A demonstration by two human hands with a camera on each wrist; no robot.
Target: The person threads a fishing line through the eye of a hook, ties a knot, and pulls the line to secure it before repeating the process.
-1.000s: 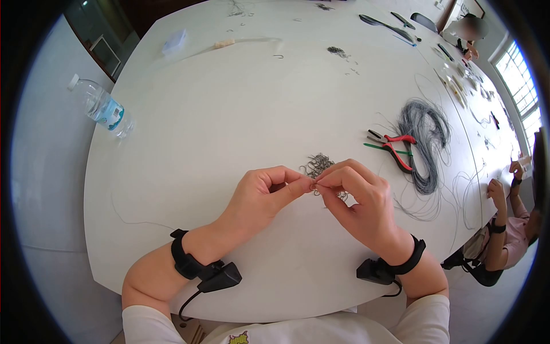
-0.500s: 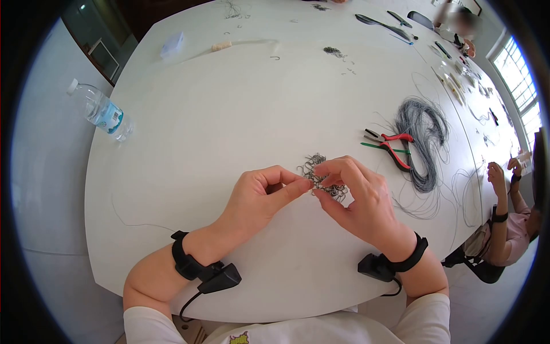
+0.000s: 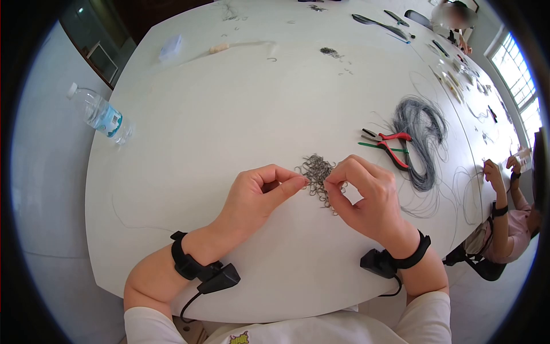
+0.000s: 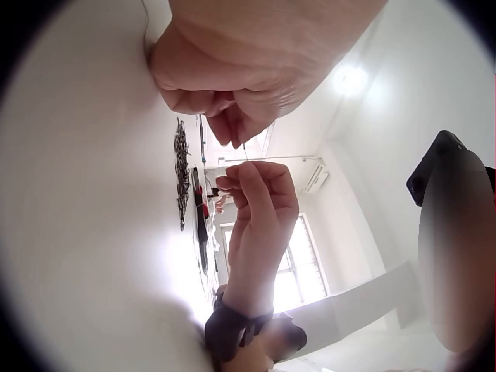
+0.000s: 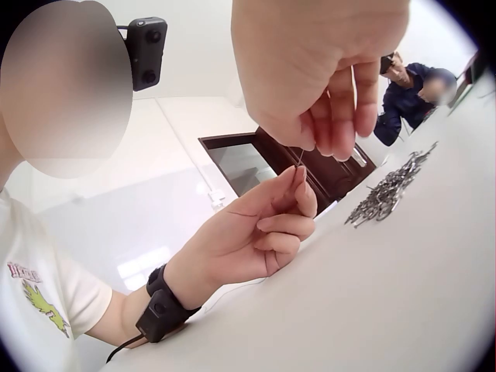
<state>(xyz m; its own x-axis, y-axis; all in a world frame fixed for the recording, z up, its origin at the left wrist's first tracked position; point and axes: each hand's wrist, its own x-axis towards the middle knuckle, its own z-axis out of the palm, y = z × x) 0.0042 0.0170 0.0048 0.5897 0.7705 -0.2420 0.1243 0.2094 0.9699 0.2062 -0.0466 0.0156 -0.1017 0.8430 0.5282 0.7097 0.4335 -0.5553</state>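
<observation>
In the head view my left hand (image 3: 258, 198) pinches something tiny between thumb and index finger. The right wrist view shows a thin line (image 5: 301, 157) rising from the left fingertips to my right hand (image 5: 325, 77), whose thumb and index finger pinch it. A small dark piece also shows at the left fingertips; its shape is too small to tell. My right hand (image 3: 369, 198) is a short way to the right, the fingertips of both hands apart. Behind and between them lies a pile of small metal hooks (image 3: 315, 172), partly hidden by the right hand.
Red-handled pliers (image 3: 391, 150) and a grey coil of line (image 3: 424, 172) lie to the right. A water bottle (image 3: 107, 119) stands at the left edge. A clear box (image 3: 171, 48), a wooden-handled tool (image 3: 219, 49) and small hook piles (image 3: 329, 51) lie farther back. Other people sit around.
The right hand has drawn away rightward from the left fingertips; its thumb and index finger parted, then came together again. More of the hook pile shows. The left hand has barely moved.
</observation>
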